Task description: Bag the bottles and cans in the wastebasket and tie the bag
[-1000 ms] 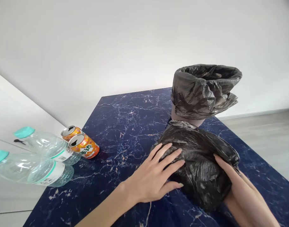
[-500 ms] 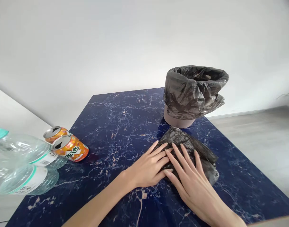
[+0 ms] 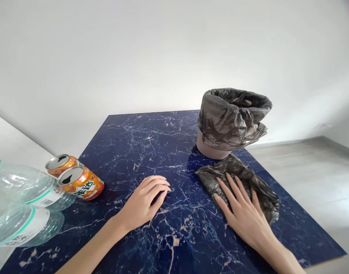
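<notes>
A crumpled black plastic bag (image 3: 237, 171) lies on the blue marbled tabletop. My right hand (image 3: 243, 209) rests flat on top of it with its fingers spread, pressing rather than gripping. Part of the bag is hidden under the palm. Over the middle of the table is my left hand (image 3: 147, 201), empty, its fingers loosely bent and the thumb apart from them. Just behind the loose bag stands a pinkish-grey trash bin (image 3: 212, 150), lined with a black bag (image 3: 225, 121) folded down over its rim.
To the left stand two opened orange drink cans (image 3: 84, 184), close together. Beside them, nearer the left edge, are two clear plastic bottles (image 3: 28, 224) with turquoise-edged labels. A white wall (image 3: 151, 57) rises behind the marbled table (image 3: 134, 140); grey floor (image 3: 319, 171) lies to the right.
My left hand has come off the bag and moved left. My right hand has shifted right with the bag, which now lies flatter and more spread. The view has turned slightly.
</notes>
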Demonstrator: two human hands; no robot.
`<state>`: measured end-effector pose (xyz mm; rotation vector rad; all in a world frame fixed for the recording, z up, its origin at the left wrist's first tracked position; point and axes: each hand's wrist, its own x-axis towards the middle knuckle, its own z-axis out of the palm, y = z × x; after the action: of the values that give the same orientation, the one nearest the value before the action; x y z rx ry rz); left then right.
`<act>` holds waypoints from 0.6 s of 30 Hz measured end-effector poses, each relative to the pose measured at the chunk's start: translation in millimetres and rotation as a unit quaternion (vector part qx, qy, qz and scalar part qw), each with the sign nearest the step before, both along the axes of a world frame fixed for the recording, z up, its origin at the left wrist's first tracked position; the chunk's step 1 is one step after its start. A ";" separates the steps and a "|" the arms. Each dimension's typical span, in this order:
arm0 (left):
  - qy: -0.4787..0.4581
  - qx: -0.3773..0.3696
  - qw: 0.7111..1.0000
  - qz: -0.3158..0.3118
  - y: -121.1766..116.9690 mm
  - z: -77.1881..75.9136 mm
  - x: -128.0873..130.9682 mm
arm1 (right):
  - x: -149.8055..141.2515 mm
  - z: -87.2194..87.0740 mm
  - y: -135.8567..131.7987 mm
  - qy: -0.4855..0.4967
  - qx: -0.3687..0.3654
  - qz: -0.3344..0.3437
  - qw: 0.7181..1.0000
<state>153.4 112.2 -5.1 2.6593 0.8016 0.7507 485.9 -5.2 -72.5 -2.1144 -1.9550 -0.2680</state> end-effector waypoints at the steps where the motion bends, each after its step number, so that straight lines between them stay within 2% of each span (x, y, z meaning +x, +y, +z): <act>1: -0.001 -0.002 1.000 0.000 -2.0 -0.1 -1.8 | 10.4 -3.3 2.0 0.002 -0.005 -0.019 1.000; 5: -0.003 0.006 1.000 -0.002 -7.4 1.6 -6.6 | 50.7 -14.5 10.2 0.022 -0.038 -0.077 0.996; 7: 0.001 0.013 1.000 -0.008 -8.9 3.0 -6.9 | 59.8 -11.0 13.9 0.034 -0.045 -0.098 0.994; 8: 0.004 0.014 1.000 -0.012 -9.5 3.4 -6.5 | 58.9 -3.9 15.3 0.033 -0.032 -0.106 0.993; 10: 0.006 0.014 1.000 -0.016 -10.5 3.3 -5.5 | 44.7 23.5 15.9 0.022 0.028 -0.097 0.995; 12: 0.005 0.013 1.000 -0.020 -11.3 2.4 -4.5 | 16.7 65.8 11.3 0.034 0.102 0.001 0.994; 15: 0.002 0.013 1.000 -0.020 -12.6 2.3 -4.2 | -29.7 128.9 -6.3 0.127 0.149 0.175 0.965; 16: 0.000 0.012 1.000 -0.018 -13.3 3.1 -4.3 | -40.7 142.1 -13.3 0.157 0.163 0.202 0.953; 18: 0.001 0.003 1.000 -0.011 -14.7 5.7 -4.5 | -51.6 151.4 -24.3 0.259 0.196 0.213 0.921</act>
<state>148.8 97.5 0.6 2.6701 0.7709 0.7453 434.2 -29.5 78.9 -1.2983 -1.7854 -0.0050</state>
